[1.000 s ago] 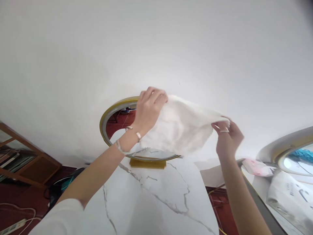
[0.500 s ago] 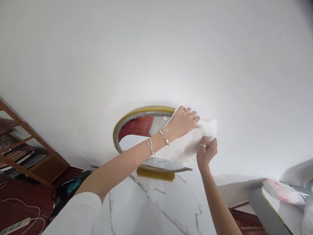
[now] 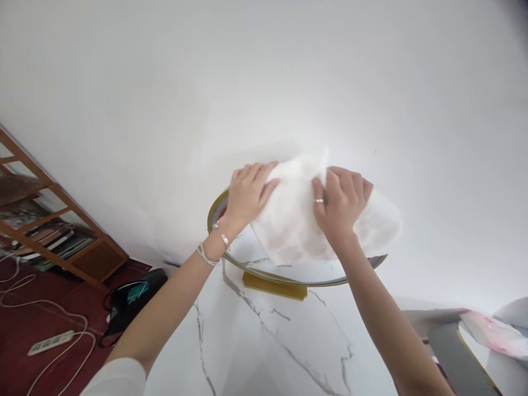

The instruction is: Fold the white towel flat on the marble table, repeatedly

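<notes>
A round mirror with a gold rim (image 3: 216, 212) stands on a gold base (image 3: 274, 286) at the back of a white marble table (image 3: 268, 346), against a white wall. A thin white cloth (image 3: 289, 220) is spread over the mirror's face. My left hand (image 3: 246, 193) presses the cloth's left part with fingers stretched flat. My right hand (image 3: 341, 201), wearing a ring, presses the cloth's right part, fingers bent over the fabric. Most of the mirror glass is hidden by the cloth and my hands.
A wooden shelf (image 3: 49, 220) with books stands at the left over a red floor. A white power strip (image 3: 51, 342) with cords and a dark bag (image 3: 132, 300) lie on that floor. A pink packet (image 3: 493, 333) rests at the right on another surface.
The cloth was first held stretched between both hands in front of the mirror. Now it lies against the glass, and my right hand has come up on top of it beside the left.
</notes>
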A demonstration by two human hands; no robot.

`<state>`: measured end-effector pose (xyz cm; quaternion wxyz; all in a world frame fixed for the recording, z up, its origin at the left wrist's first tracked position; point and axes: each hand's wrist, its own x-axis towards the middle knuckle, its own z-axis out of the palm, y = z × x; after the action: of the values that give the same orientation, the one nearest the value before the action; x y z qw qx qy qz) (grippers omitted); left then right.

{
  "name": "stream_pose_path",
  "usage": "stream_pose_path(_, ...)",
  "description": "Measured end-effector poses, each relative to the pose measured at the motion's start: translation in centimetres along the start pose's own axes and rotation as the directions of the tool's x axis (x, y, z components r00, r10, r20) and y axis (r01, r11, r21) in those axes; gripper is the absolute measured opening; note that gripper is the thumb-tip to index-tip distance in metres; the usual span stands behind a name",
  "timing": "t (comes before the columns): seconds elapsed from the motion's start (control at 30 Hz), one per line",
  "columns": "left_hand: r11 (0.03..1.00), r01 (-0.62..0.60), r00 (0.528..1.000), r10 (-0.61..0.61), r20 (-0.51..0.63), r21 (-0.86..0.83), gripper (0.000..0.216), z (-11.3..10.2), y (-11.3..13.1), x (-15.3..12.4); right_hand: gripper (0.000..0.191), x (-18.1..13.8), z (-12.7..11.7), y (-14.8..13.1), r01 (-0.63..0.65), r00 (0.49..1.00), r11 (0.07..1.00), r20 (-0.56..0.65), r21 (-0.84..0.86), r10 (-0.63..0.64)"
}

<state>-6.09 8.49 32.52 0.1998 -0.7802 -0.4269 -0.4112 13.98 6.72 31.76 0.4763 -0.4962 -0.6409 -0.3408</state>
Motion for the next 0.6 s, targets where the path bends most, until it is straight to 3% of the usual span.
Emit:
stream_pose_path(0.1,0.978,0.173,0.978,-0.184,-0.093,-0.116,0.049,0.7,-3.8,-3.7,0.033,1.5,2.3,-3.7,0.175,0.978,0.982,0.103,0.065,-0.181)
stream_pose_path(0.2,0.918,0.315,0.919,-0.359,-0.165,-0.241,0.045,2.3,-6.6,-8.2,0.032,1.6,5.1,-7.7,0.343,0.899,0.921,0.219,0.185,-0.379)
stream_pose_path(0.33,0.792,0.549,0.771,-0.603,-0.203,-0.268,0.043,5.4,-8.0,-15.1,0.033,-0.4,8.9,-12.2,0.509,0.699,0.765,0.329,0.394,-0.635)
stream_pose_path(0.4,0.678,0.690,0.655,-0.734,-0.180,-0.255,0.041,7.2,-7.6,-18.7,0.036,-2.6,10.2,-13.7,0.560,0.581,0.662,0.334,0.498,-0.742)
stream_pose_path(0.5,0.487,0.841,0.490,-0.870,-0.048,-0.235,0.038,9.7,-6.0,-23.8,0.039,-6.9,10.9,-15.1,0.605,0.406,0.532,0.346,0.592,-0.846)
stream_pose_path(0.57,0.425,0.879,0.442,-0.896,0.037,-0.217,0.037,11.4,-4.6,-26.7,0.037,-10.0,10.5,-15.6,0.610,0.324,0.553,0.459,0.567,-0.827)
stream_pose_path(0.6,0.415,0.886,0.437,-0.897,0.072,-0.210,0.036,12.2,-3.8,-27.9,0.036,-11.3,10.1,-15.6,0.612,0.308,0.599,0.541,0.517,-0.782)
